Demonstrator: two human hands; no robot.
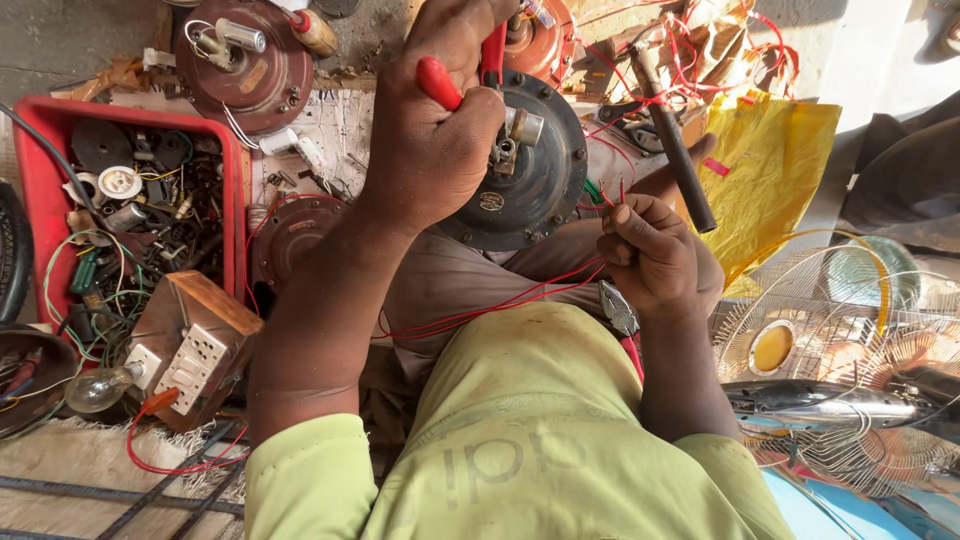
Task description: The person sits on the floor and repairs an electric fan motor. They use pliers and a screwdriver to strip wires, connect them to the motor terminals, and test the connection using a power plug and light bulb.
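On a cluttered repair floor, we sit with a dark round ceiling-fan motor (pixel 530 170) propped on the lap, just beyond the green shirt. Our left hand (pixel 440 130) is clenched tight around the red handles of a pair of pliers (pixel 462 72), whose nose we cannot see behind the fist, set against the terminal cluster at the motor's hub. Our right hand (pixel 655 255) is curled closed, its fingertips pinching a thin red wire (pixel 500 305) that loops back across the lap; a second pair of pliers (pixel 622 318) sits tucked under that wrist. A black-handled hammer (pixel 675 150) leans over a yellow plastic bag (pixel 775 175) just past the right hand. To our left stands a red plastic tray (pixel 40 160) heaped with screws, capacitors and wire scraps, beside a wooden switch board (pixel 190 350) with a bare light bulb (pixel 98 388) wired to it. Brown motor housings (pixel 250 70) lie beyond the tray, and a wire fan guard (pixel 840 350) rests at the right. We judge that the work goes best with the wire kept lightly taut and clear of the tool's nose, the motor steadied against the knees so it cannot roll, and the squeeze on the handles kept firm but short, so that the fine strands are not nicked.
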